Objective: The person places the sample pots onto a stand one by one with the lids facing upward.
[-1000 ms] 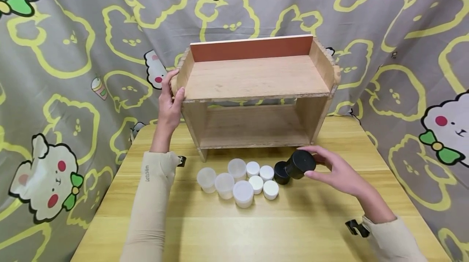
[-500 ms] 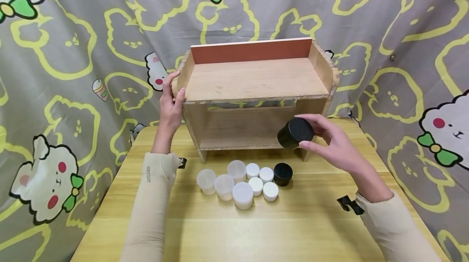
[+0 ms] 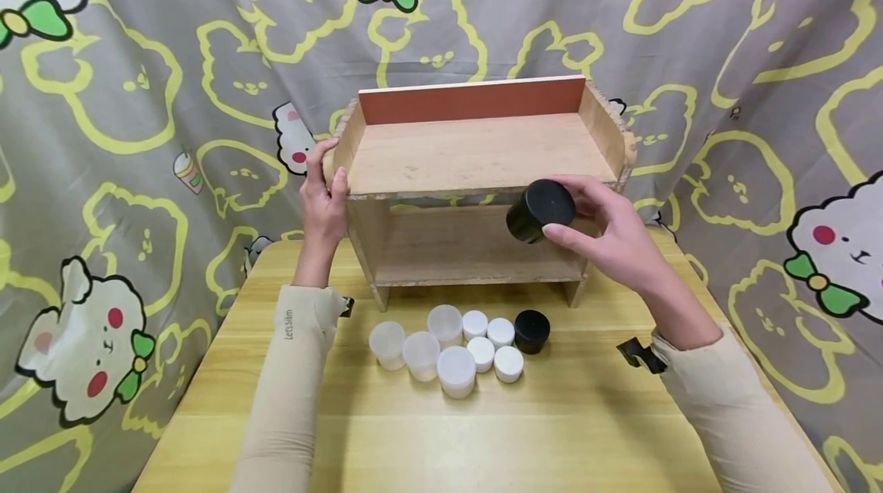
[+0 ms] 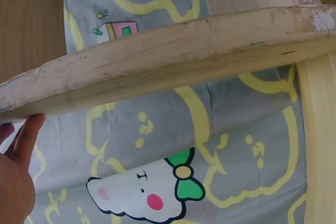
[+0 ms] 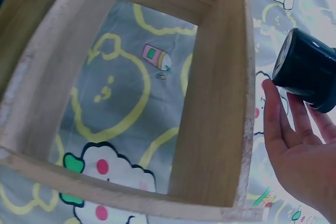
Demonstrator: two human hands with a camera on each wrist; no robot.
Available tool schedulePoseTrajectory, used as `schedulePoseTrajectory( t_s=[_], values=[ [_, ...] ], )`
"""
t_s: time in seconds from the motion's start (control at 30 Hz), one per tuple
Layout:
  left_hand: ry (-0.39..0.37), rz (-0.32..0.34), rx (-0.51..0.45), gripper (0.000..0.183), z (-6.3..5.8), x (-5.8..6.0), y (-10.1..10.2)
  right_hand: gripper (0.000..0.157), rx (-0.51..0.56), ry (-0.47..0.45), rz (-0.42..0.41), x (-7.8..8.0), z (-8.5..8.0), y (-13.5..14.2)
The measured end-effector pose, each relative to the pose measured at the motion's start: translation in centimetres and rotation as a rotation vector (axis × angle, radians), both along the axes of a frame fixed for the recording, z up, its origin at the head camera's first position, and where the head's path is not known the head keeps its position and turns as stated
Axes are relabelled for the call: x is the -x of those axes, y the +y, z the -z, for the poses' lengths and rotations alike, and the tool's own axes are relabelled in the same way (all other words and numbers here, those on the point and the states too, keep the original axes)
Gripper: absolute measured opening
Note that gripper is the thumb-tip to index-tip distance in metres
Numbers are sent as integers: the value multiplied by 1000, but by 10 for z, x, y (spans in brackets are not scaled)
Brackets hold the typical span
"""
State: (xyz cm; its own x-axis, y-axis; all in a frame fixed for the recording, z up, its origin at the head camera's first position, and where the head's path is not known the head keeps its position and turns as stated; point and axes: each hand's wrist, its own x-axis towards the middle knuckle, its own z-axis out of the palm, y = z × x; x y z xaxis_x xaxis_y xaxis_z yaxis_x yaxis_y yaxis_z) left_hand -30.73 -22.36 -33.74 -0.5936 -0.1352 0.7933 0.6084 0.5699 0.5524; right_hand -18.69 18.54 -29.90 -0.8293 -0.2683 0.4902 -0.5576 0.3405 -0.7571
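Note:
My left hand (image 3: 323,209) grips the left side panel of a two-tier wooden shelf (image 3: 469,152), thumb at its front edge. In the left wrist view, those fingertips (image 4: 32,123) touch the panel's (image 4: 157,51) edge. My right hand (image 3: 617,236) holds a black lidded jar (image 3: 545,208) between thumb and fingers, tilted, in front of the upper board's right half. The right wrist view has that jar (image 5: 307,72) beside the shelf frame (image 5: 215,114), fingers along its side. A second black jar (image 3: 533,330) stands on the table below the shelf.
Several small white-lidded jars (image 3: 508,363) and several larger translucent cups (image 3: 457,370) stand grouped on the wooden table (image 3: 441,447), left of the second black jar. A patterned curtain (image 3: 241,33) hangs behind and on both sides.
My right hand has lifted the black jar up and slightly left, from beside the other black jar to the height of the upper board. My left hand stays on the shelf.

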Motion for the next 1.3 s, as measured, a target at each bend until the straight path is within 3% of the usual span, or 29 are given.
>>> schedulePoseTrajectory(
  t_s=[0.23, 0.53, 0.7, 0.87, 1.0, 1.17, 1.3],
  values=[
    [65, -65, -11, 50, 5, 5, 3, 57, -26, -39, 26, 13, -8, -10],
    [142, -47, -29, 67, 6, 8, 3, 57, -35, -27, 18, 26, -23, -28],
    [147, -32, -33, 59, 7, 8, 2, 56, -4, -18, -2, 34, -34, -37],
    [179, 105, -85, 45, 1, 5, 1, 56, 15, -18, -21, 42, -46, -47],
    [177, 231, -137, 41, -13, -10, 6, 54, 6, -7, -15, 50, -53, -57],
    [118, 240, -121, 41, -26, -29, 10, 53, 21, -32, -19, 63, -59, -71],
    [114, 260, -111, 42, -29, -31, 8, 56, 17, -55, -9, 75, -63, -83]
  ],
)
